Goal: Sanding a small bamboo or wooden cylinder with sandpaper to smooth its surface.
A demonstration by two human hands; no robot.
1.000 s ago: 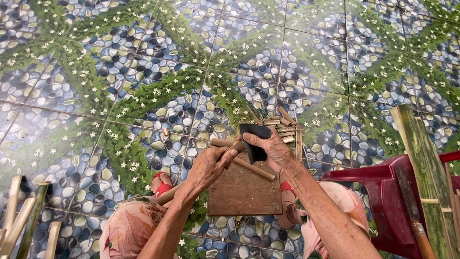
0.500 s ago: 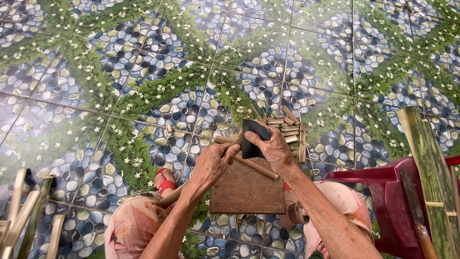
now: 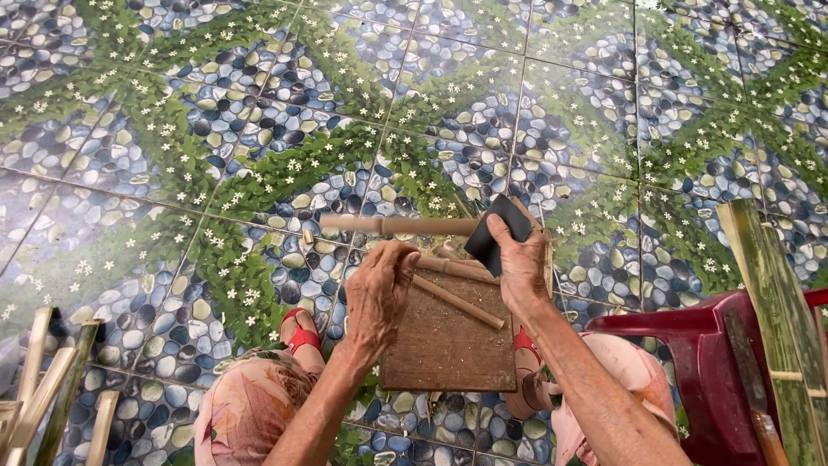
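Ceramic floor tiles [image 3: 216, 112], printed with pebbles, green leaves and small white flowers: the largest surface, filling the view; no walls or furniture beyond it show, so we cannot describe the room further.

Dark red plastic stool [image 3: 690, 345], lower right, with split green bamboo slats [image 3: 768, 293] leaning across it.

Our patterned trousers [image 3: 246, 406] and red sandals [image 3: 297, 332], on either side of the board.

Brown wooden board [image 3: 448, 336], flat on the tiles between our feet; serves as work block.

Pale bamboo strips [image 3: 43, 380], lower left edge, standing loosely.

Long bamboo stick [image 3: 388, 225], held level above the far edge of the board. Our right hand [image 3: 522, 272] is closed around its near end together with a dark flat blade [image 3: 500, 226]; whether the blade cuts into the stick we cannot tell.

Our left hand [image 3: 379, 289], fingers curled and pressed on a shorter bamboo stick [image 3: 453, 269] that lies on the board; another thin stick [image 3: 461, 304] rests slantwise just beside it.

Cut bamboo pieces [image 3: 542, 250], small pile just behind the right hand, mostly hidden.

Progress, in our judgement: some short lengths are already cut and piled; the long stick appears whole, and the slats and strips at both sides look untouched, so much remains.
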